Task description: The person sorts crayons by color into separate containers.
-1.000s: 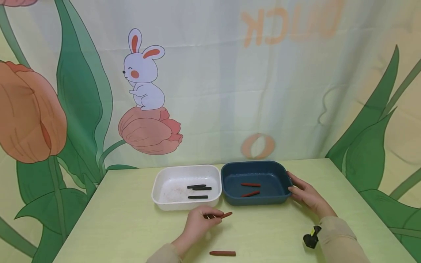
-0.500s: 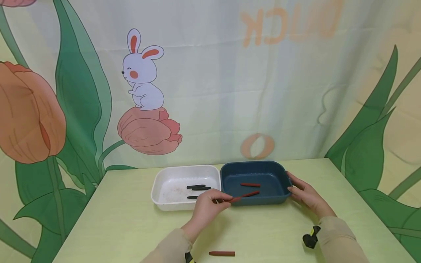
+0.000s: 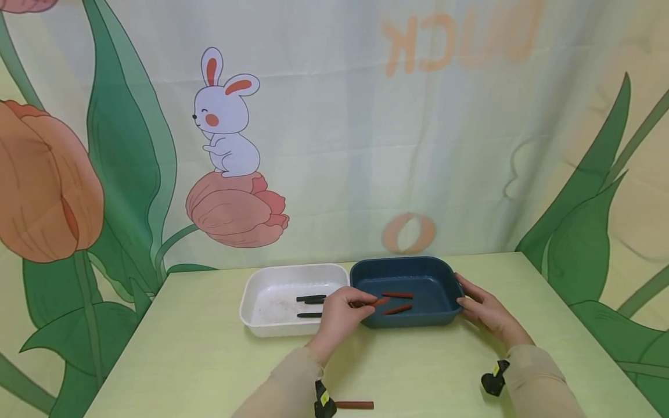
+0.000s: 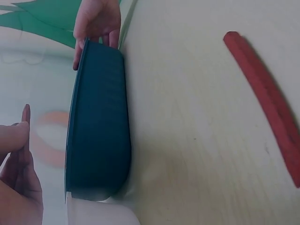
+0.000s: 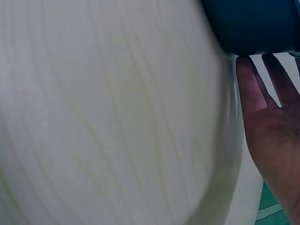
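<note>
My left hand [image 3: 341,313] pinches a red-brown crayon [image 3: 382,301] between thumb and fingertips, over the left side of the dark blue tray [image 3: 407,320]. The left wrist view shows the crayon's tip [image 4: 26,112] sticking out past the thumb. Two similar red-brown crayons lie in the blue tray, one at the back [image 3: 397,295] and one nearer the front [image 3: 398,310]. At the tray's right end my right hand [image 3: 488,313] rests against the rim and outer wall. Its fingers [image 5: 251,86] reach straight to the wall in the right wrist view.
A white tray [image 3: 256,325] stands directly left of the blue one, holding black crayons [image 3: 309,315] partly covered by my left hand. Another red-brown crayon [image 3: 356,405] lies on the pale table near the front, beside the left wrist camera [image 3: 324,402]. A printed curtain [image 3: 324,145] hangs behind.
My left hand has carried the red-brown crayon up and right, from the table in front of the trays to over the blue tray. The right hand has stayed at the tray's end.
</note>
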Action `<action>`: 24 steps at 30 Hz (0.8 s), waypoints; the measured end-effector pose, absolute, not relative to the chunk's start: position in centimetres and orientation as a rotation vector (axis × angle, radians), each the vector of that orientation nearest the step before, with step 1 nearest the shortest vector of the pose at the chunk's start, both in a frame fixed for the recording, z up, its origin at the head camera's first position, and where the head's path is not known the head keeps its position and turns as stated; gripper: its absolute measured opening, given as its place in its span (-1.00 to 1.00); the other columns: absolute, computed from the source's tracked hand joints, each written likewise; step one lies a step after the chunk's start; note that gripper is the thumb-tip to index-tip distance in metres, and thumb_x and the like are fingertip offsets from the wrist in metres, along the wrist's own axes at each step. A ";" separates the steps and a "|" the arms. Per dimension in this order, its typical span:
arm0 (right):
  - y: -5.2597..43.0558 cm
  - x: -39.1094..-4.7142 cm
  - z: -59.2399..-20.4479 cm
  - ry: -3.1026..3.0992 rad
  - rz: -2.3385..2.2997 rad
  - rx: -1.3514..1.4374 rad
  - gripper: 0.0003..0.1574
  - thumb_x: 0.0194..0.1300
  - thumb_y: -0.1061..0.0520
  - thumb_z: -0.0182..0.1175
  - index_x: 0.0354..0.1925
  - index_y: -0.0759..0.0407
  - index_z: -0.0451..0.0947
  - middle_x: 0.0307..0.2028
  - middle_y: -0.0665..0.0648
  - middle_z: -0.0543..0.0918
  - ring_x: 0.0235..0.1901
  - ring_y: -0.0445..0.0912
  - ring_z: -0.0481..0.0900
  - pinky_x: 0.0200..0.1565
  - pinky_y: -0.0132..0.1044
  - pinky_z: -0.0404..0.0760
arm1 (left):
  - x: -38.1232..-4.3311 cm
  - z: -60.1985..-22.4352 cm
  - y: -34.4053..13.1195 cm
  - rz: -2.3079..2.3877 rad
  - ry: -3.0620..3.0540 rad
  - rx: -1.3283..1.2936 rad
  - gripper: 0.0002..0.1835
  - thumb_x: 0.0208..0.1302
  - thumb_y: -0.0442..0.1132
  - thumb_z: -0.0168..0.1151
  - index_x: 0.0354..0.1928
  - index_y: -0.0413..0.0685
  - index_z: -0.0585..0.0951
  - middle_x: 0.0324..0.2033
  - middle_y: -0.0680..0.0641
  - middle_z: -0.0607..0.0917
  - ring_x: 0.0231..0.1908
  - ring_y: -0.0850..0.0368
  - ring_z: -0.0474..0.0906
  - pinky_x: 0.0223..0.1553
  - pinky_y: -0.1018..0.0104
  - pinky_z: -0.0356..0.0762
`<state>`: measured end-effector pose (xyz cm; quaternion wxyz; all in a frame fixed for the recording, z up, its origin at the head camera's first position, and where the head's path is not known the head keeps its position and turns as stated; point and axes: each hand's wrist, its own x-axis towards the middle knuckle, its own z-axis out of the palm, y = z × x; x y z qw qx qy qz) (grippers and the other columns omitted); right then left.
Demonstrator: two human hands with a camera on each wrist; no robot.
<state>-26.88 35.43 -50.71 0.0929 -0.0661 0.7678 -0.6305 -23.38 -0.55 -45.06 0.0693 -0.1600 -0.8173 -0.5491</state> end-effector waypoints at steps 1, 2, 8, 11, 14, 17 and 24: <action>35.4 -26.9 -50.7 2.278 -1.871 -0.197 -0.11 0.49 0.17 0.07 0.56 0.20 -0.17 0.54 0.33 -0.23 0.47 0.31 -0.17 0.00 -0.53 0.49 | -23.6 -45.1 -0.4 -1.653 -2.456 -0.472 -0.85 0.09 -0.40 0.48 -0.30 -0.03 0.82 -0.35 0.07 0.70 -0.34 0.19 0.59 -0.35 0.39 0.59; 35.4 -26.8 -50.7 2.275 -1.872 -0.198 -0.11 0.49 0.16 0.07 0.56 0.20 -0.17 0.54 0.33 -0.23 0.47 0.31 -0.17 0.00 -0.54 0.49 | -23.8 -45.2 -0.3 -1.651 -2.453 -0.463 -0.85 0.09 -0.40 0.48 -0.29 -0.03 0.82 -0.35 0.06 0.70 -0.33 0.18 0.59 -0.34 0.38 0.59; 35.3 -26.9 -50.8 2.264 -1.881 -0.211 -0.11 0.49 0.17 0.07 0.56 0.21 -0.18 0.54 0.34 -0.24 0.46 0.30 -0.16 0.00 -0.54 0.49 | -24.8 -45.3 0.3 -1.637 -2.450 -0.430 -0.84 0.08 -0.40 0.48 -0.29 -0.02 0.82 -0.31 0.06 0.71 -0.27 0.12 0.62 -0.29 0.38 0.60; 35.3 -26.9 -50.8 2.261 -1.884 -0.216 -0.11 0.49 0.17 0.07 0.55 0.21 -0.18 0.53 0.34 -0.24 0.46 0.31 -0.16 0.00 -0.54 0.50 | -25.1 -45.1 0.7 -1.634 -2.453 -0.431 -0.85 0.10 -0.38 0.48 -0.27 -0.02 0.82 -0.29 0.07 0.71 -0.23 0.11 0.62 -0.27 0.37 0.60; 35.3 -26.9 -50.8 2.264 -1.888 -0.219 -0.12 0.49 0.18 0.06 0.55 0.22 -0.18 0.53 0.35 -0.23 0.46 0.31 -0.16 -0.01 -0.54 0.51 | -25.3 -44.7 1.2 -1.643 -2.454 -0.450 -0.85 0.12 -0.38 0.46 -0.26 -0.04 0.81 -0.29 0.06 0.70 -0.22 0.09 0.62 -0.26 0.37 0.60; 35.2 -26.9 -50.8 2.264 -1.892 -0.222 -0.12 0.49 0.19 0.06 0.55 0.23 -0.18 0.53 0.36 -0.22 0.45 0.31 -0.15 0.00 -0.52 0.52 | -25.5 -44.3 1.7 -1.686 -2.455 -0.458 -0.84 0.13 -0.41 0.44 -0.24 -0.06 0.81 -0.29 0.06 0.70 -0.22 0.13 0.61 -0.26 0.38 0.61; 35.2 -26.6 -50.6 2.272 -1.877 -0.257 -0.13 0.50 0.20 0.04 0.55 0.23 -0.20 0.52 0.38 -0.24 0.45 0.32 -0.17 0.00 -0.53 0.52 | -26.2 -44.3 2.6 -1.726 -2.456 -0.454 -0.83 0.16 -0.42 0.41 -0.23 -0.03 0.80 -0.29 0.11 0.69 -0.22 0.21 0.60 -0.25 0.39 0.61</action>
